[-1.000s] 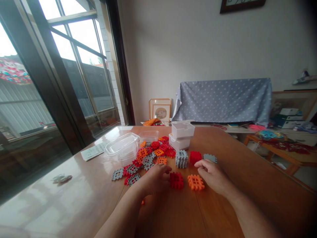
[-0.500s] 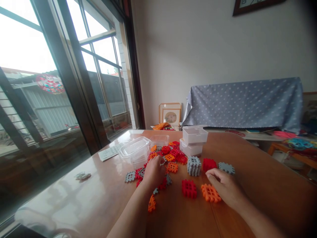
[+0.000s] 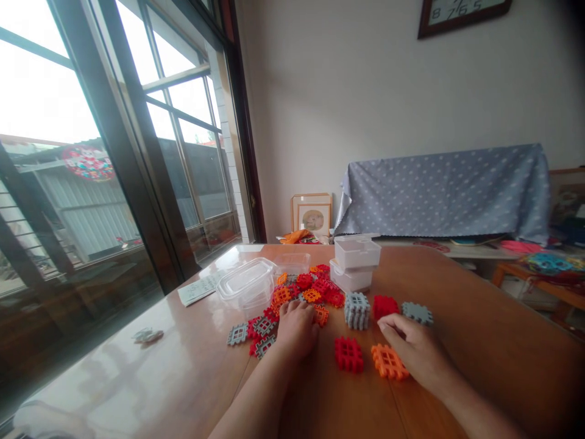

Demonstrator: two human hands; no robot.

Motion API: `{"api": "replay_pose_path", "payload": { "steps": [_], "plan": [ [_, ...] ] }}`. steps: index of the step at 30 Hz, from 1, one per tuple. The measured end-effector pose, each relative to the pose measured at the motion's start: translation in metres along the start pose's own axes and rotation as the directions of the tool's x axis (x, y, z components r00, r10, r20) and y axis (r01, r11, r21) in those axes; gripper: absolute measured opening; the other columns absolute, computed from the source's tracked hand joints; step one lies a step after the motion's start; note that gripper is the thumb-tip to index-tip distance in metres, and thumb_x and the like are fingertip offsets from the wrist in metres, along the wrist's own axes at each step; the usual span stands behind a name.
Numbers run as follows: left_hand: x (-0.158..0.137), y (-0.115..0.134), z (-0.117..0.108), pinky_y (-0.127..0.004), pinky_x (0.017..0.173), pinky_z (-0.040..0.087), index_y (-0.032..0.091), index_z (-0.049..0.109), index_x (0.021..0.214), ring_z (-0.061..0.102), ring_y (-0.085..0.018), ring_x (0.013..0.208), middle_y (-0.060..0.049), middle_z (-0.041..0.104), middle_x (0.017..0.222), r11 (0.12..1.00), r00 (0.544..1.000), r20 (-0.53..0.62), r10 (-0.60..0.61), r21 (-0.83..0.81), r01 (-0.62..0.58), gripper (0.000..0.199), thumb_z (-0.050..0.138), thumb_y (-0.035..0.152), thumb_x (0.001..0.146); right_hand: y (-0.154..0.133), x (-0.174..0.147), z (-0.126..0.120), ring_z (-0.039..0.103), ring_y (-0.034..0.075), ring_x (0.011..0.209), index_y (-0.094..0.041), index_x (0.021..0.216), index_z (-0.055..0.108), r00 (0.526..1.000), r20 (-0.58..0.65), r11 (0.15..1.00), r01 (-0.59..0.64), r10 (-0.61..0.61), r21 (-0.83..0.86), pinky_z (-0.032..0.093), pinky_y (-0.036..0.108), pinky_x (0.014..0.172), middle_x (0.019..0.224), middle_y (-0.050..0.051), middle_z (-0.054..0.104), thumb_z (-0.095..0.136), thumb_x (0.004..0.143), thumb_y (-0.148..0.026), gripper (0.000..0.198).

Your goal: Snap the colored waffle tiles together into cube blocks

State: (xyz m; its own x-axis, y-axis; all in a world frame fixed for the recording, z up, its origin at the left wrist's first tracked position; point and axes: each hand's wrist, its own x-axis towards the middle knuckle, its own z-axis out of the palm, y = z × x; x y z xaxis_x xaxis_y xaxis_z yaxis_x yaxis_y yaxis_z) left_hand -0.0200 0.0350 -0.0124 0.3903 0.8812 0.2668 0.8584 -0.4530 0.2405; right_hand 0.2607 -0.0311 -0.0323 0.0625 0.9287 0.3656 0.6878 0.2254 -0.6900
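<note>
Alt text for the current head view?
A person's left grip is over the near side of a pile of red, orange and grey plastic grid pieces on a wooden table. The right grip is close beside an orange grid block, contact unclear. Two stacked translucent boxes stand beyond.

Grey wall (image 3: 365, 91), windows (image 3: 189, 100) (daylight-bright)

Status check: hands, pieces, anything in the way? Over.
Left hand at loose pile, grasp unclear. Right hand beside orange lattice piece, grasp unclear. Gray stack between pile and rear red stack. Possible obstacle: clear container, pile's far left.
</note>
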Motion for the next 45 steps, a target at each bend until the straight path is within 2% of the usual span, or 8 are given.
{"api": "replay_pose_path", "payload": {
  "steps": [7,18,24,31,36,38,42,45],
  "plan": [
    [0.002,-0.001,0.004,-0.053,0.106,0.032,0.024,0.065,0.087,0.055,-0.032,0.108,-0.007,0.070,0.103,1.000,1.000,-0.010,-0.009,0.002,0.009,0.008,0.065,0.032,0.086,-0.010,-0.003,-0.005,0.063,0.022,0.076,-0.025,0.088,0.070,1.000,-0.009,1.000,0.005,-0.005,0.002,0.047,0.030,0.070,0.078,0.001,0.070,0.049,0.096,-0.048,0.032],
    [0.006,0.007,-0.001,-0.062,0.120,0.011,0.025,0.064,0.091,0.058,-0.030,0.113,-0.006,0.074,0.102,0.996,0.996,-0.019,-0.084,0.012,0.084,0.013,0.052,0.029,0.096,-0.008,-0.002,-0.007,0.061,0.020,0.074,-0.024,0.089,0.070,0.998,-0.057,0.999,0.013,-0.011,0.044,0.045,0.028,0.068,0.076,-0.001,0.068,0.052,0.097,-0.044,0.029],
    [0.009,0.007,-0.007,-0.053,0.118,0.021,0.023,0.061,0.089,0.066,-0.025,0.097,-0.005,0.073,0.086,0.984,0.971,-0.165,-0.176,0.003,0.179,0.029,0.037,0.029,0.103,-0.012,-0.003,-0.008,0.063,0.021,0.078,-0.024,0.093,0.071,0.996,-0.075,0.996,0.044,-0.038,0.077,0.046,0.029,0.071,0.081,0.000,0.070,0.051,0.098,-0.043,0.028],
    [0.006,0.005,-0.010,-0.048,0.108,0.033,0.024,0.061,0.090,0.067,-0.023,0.091,-0.003,0.073,0.086,0.976,0.969,-0.191,-0.160,-0.179,0.125,0.027,0.039,0.031,0.103,-0.019,-0.005,-0.011,0.065,0.021,0.080,-0.023,0.093,0.072,0.995,-0.083,0.994,0.060,-0.053,0.091,0.047,0.030,0.072,0.082,0.001,0.072,0.052,0.098,-0.042,0.028],
    [0.004,0.005,-0.005,-0.056,0.113,0.028,0.027,0.068,0.098,0.066,-0.028,0.105,-0.004,0.076,0.102,0.984,0.986,-0.139,-0.092,-0.162,0.069,0.019,0.050,0.030,0.097,-0.021,-0.005,-0.013,0.066,0.022,0.081,-0.023,0.093,0.072,0.995,-0.090,0.994,0.060,-0.051,0.092,0.048,0.030,0.073,0.085,0.002,0.074,0.053,0.098,-0.042,0.028],
    [0.003,0.007,-0.001,-0.061,0.117,0.021,0.029,0.069,0.111,0.062,-0.031,0.116,-0.005,0.075,0.114,0.992,0.993,-0.115,-0.031,-0.128,0.016,0.023,0.053,0.033,0.095,-0.020,-0.004,-0.013,0.066,0.022,0.081,-0.023,0.092,0.072,0.995,-0.088,0.994,0.053,-0.045,0.091,0.048,0.030,0.073,0.084,0.002,0.074,0.053,0.097,-0.043,0.028],
    [0.002,0.012,0.009,-0.069,0.122,-0.002,0.031,0.052,0.146,0.045,-0.034,0.141,-0.008,0.062,0.145,0.994,0.997,0.018,0.080,-0.080,-0.078,0.055,0.057,0.031,0.091,-0.019,-0.004,-0.011,0.066,0.022,0.080,-0.023,0.092,0.072,0.996,-0.088,0.995,0.042,-0.034,0.093,0.049,0.030,0.073,0.082,0.002,0.073,0.053,0.097,-0.045,0.030],
    [0.003,0.015,0.014,-0.074,0.119,-0.008,0.032,0.040,0.155,0.032,-0.035,0.150,-0.007,0.052,0.156,0.992,0.988,0.112,0.104,-0.082,-0.095,0.063,0.052,0.033,0.093,-0.018,-0.004,-0.010,0.067,0.022,0.081,-0.023,0.092,0.072,0.996,-0.087,0.994,0.034,-0.025,0.100,0.049,0.030,0.074,0.083,0.002,0.074,0.053,0.097,-0.045,0.029]
  ]
}}
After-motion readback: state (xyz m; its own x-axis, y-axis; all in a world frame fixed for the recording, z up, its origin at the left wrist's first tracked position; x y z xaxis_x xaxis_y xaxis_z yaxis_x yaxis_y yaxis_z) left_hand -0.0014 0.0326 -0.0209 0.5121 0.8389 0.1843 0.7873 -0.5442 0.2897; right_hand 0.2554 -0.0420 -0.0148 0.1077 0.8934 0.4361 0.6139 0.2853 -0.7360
